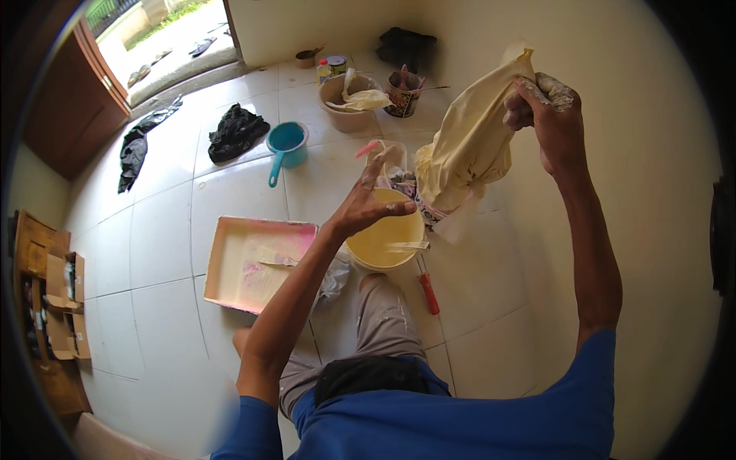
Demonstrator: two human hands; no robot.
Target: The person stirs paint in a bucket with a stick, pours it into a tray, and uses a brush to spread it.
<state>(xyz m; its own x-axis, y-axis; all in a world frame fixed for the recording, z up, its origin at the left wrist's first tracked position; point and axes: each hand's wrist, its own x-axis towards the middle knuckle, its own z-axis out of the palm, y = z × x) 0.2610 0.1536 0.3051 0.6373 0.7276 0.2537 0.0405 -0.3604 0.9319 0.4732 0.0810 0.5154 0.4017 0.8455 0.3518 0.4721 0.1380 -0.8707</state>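
Observation:
My right hand [546, 107] is raised at the right, its fingers smeared with pale paint and closed on the top of a cream-coloured plastic bag [468, 138]. The bag hangs down wrinkled, with its lower end over a patterned container that it mostly hides. Over the rim of a bucket of pale yellow paint [376, 238], my left hand [368, 203] is spread, thumb and fingers apart, holding nothing. A flat, light stick or brush [408, 247] lies across that bucket's right side.
A paint tray [238, 261] with cream and pink stains sits at the left. Beyond are a teal dipper [288, 142], a brown bucket [349, 119], a dark patterned can [402, 100] and black plastic [238, 132]. A red-handled tool [428, 294] lies near my knee. Wall at right.

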